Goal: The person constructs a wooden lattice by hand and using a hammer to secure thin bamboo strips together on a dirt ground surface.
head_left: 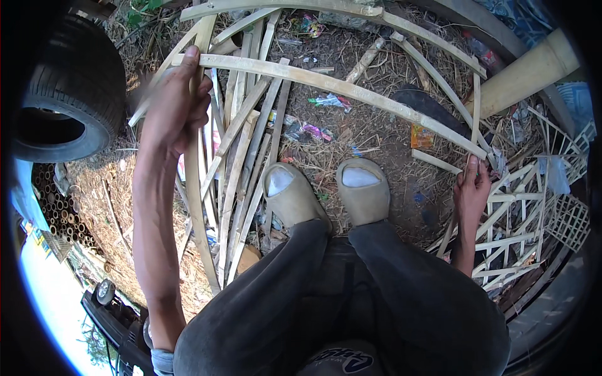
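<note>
A long pale bamboo strip [326, 81] spans the space in front of me, sloping down from left to right. My left hand [175, 103] grips its left end, thumb pressed on top and fingers curled beneath. At its right end, my right hand [471, 188] pinches it with the fingertips. Beyond it, another long strip [282, 7] runs roughly alongside. A short upright strip [476, 103] and a slanting strip [436, 81] meet near the right end; whether they are fastened there I cannot tell.
Several loose bamboo strips [235, 175] lie in a bundle left of my feet. A tyre [75, 88] stands at far left. On the right are a thick bamboo pole [530, 75] and slatted lattice pieces [514, 213]. Straw and wrappers [330, 101] litter the ground.
</note>
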Demonstrator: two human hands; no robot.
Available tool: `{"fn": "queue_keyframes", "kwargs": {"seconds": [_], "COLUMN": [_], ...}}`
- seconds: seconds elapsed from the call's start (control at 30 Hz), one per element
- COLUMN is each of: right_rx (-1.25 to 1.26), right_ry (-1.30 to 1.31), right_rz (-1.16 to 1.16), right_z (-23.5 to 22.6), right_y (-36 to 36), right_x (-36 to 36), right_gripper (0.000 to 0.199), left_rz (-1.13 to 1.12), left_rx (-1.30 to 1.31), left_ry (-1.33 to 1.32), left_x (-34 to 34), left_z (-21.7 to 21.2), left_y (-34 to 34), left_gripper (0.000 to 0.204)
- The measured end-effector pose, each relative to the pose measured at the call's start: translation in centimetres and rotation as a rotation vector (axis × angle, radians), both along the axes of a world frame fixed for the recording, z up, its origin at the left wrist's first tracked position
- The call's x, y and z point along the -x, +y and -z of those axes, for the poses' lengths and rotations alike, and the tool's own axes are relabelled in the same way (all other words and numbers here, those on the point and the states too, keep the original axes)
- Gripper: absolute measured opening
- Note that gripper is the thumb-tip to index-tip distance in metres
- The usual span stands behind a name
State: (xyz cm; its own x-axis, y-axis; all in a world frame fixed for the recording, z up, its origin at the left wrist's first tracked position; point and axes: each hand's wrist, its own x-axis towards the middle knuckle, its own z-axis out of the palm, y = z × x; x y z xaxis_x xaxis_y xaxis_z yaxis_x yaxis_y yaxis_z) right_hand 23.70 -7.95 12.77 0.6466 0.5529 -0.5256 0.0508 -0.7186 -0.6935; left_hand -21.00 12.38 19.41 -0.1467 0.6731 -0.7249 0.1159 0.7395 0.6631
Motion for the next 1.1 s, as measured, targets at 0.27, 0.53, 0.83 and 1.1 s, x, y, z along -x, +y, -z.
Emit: {"fn": "queue_keyframes", "kwargs": {"seconds": [0.27, 0.53, 0.83, 1.1], "right_rx": [-0.026, 0.014, 0.127, -0.008], "right_ry": [-0.226, -0.764, -0.107, -0.311], "right_rz": [-0.249, -0.609, -0.288, -0.475], "right_z": [5.0, 2.0, 2.6, 6.8], "right_y": [-1.8, -0.7, 6.4, 1.0], "right_x": [3.8, 3.2, 2.0, -5.4], "right_gripper": [0.031, 0.045, 0.069, 0.05], "left_rz": [-0.351, -0.236, -0.231, -0.157], "left_rx": [-0.014, 0.013, -0.011, 0.034], "left_ry": [0.036, 0.049, -0.009, -0.112], "left_x": [1.0, 0.0, -0.3, -1.4], "left_z": [9.8, 10.1, 10.3, 12.3], "left_y": [-9.9, -9.7, -9.6, -9.9], "left_gripper": [0.046, 0.045, 0.049, 0.05]}}
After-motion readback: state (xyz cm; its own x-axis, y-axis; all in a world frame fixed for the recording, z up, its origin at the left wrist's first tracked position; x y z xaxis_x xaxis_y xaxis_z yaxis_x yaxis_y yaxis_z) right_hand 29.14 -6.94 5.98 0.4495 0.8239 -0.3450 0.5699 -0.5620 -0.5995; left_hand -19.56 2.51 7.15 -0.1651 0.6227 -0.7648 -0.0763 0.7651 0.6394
